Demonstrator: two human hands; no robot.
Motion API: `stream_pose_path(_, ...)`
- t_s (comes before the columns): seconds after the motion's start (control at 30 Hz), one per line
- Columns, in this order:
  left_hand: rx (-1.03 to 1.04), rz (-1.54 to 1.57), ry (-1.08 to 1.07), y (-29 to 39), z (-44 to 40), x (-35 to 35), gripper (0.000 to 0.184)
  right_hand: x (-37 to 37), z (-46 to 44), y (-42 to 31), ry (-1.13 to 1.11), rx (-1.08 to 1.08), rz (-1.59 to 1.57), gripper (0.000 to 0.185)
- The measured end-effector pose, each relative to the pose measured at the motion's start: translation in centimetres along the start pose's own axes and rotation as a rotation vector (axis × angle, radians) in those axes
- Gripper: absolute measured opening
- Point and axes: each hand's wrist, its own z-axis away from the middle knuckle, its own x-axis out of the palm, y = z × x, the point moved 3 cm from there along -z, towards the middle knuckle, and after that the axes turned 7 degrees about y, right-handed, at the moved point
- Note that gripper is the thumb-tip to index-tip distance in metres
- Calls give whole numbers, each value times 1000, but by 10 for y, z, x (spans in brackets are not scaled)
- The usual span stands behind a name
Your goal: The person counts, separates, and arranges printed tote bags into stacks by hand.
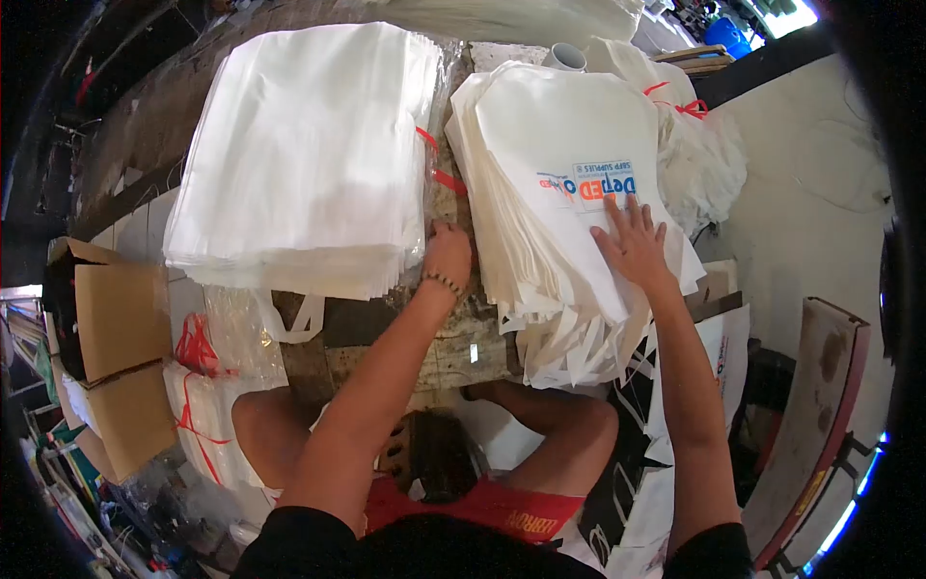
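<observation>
Stack of white fabric bags with blue and orange-red print (569, 125): placed on the right-hand part of a worn, dark, stained bench (449, 347). Layered edges are fanned along its left side; loose white strips are hung over the near edge. The printed panel (606, 183) is shown on the top bag.

Right hand (635, 241): laid palm down on the top bag, just beside the print, with fingertips touching its lower part. Grip wide, fingers spread; nothing is seen to be clasped.

Left hand (449, 256): lowered between the two stacks, near the right edge of the plain one. A dark beaded bracelet (442, 282) is worn at the wrist. Grip narrow, fingers bent; whether anything is held cannot be told.

Stack of plain white bags (309, 145): set on the left-hand part of the bench, with clear plastic seen along its right edge. A white strap handle (299, 323) is hung below it. A flat red ribbon (449, 181) is lodged between the stacks.

Beyond the printed stack: a pale, hollow cylinder (566, 58), placed upright or nearly so. Right of it: a white bundle tied with red ribbon (699, 145).

Lower left: an open brown cardboard box (121, 318), and a white package bound with red string (207, 425).
</observation>
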Motion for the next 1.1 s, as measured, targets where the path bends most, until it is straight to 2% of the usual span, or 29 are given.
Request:
stream_pose_path(0.07, 142, -97, -179, 6, -15, -10, 21, -1, -1, -1, -8, -1, 6, 77)
stream_pose_path(0.17, 140, -83, -137, 2, -13, 1, 18, -1, -2, 1, -21, 3, 1, 77)
stream_pose_path(0.23, -43, 26, -160, 10, 9, -29, 19, 1, -3, 2, -27, 0, 1, 77)
stream_pose_path(0.3, -38, -5, -172, 8, 20, -37, 20, 4, -2, 2, -24, 1, 8, 76)
stream_pose_path(0.33, 64, -91, -169, 4, 18, -31, 21, 5, -4, 1, -21, 0, 12, 76)
stream_pose_path(0.4, 157, -139, -106, -2, 3, -12, 22, 7, -3, 1, -13, -2, 26, 76)
stream_pose_path(0.47, 136, -62, 9, -4, -36, 5, 23, 9, -1, 1, 0, -7, 38, 75)
stream_pose_path(0.53, -64, 43, -45, -2, -74, -7, 23, 11, 0, 1, 23, -12, 40, 74)
stream_pose_path(0.6, -85, -17, 151, -13, -110, -5, 20, 13, 2, 2, 42, -22, 29, 74)
stream_pose_path(0.67, -282, 76, 317, -18, -130, -10, 22, 13, 2, 3, 40, -27, 14, 75)
stream_pose_path(0.73, -329, 113, 403, -19, -140, 4, 24, -1, 1, -5, 12, -22, -5, 75)
stream_pose_path(0.77, -270, 172, 309, -24, -141, 13, 25, -15, 4, -10, -5, -8, 36, 68)
stream_pose_path(0.87, -120, 258, 140, -38, -128, 31, 28, -12, -40, 62, -19, -139, -530, 58)
stream_pose_path(0.93, -26, 373, 144, -25, -99, 7, 28, -48, -61, 111, 190, 90, -741, 42)
stream_pose_path(0.97, -69, 378, 79, -11, -82, -14, 34, -46, -78, 148, 197, 150, -692, 36)
stream_pose_path(1.0, 9, 275, 90, -21, -79, 0, 33, -40, -90, 183, 201, 206, -648, 31)
stream_pose_path(1.03, 170, 348, 190, -34, -82, 20, 28, -26, -97, 200, 54, 287, -715, 29)
stream_pose_path(1.07, 92, 273, 96, -19, -77, 2, 24, -9, -103, 211, -99, 363, -785, 28)
stream_pose_path(1.1, 117, 171, 51, -30, -82, 16, 24, 11, -106, 219, -260, 433, -856, 27)
